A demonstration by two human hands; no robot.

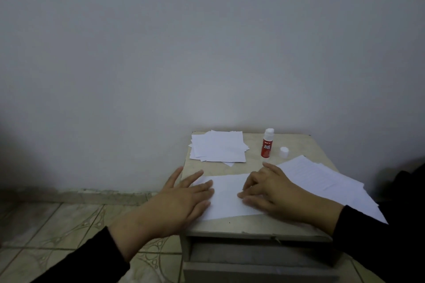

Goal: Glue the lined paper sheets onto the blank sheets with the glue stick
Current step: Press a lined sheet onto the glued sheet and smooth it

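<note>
hands (184, 197) (269, 193) flat on sheet (227, 195), glue stick (266, 145) upright

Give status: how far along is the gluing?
Done: glue stick stands uncapped, cap beside it. In hand: left hand and right hand press a sheet flat. Left: far pile and right stack; count unclear.

Matt white paper sheets (227, 197), glossy plastic glue stick (266, 143), marbled smooth tabletop (255, 163)

The glue stick (266, 145) is showing a red body under a white top, its white cap (284, 152) lying beside it. White sheets (218, 148) are lying on a beige table (253, 161); both sleeves (76, 257) are showing black.
</note>
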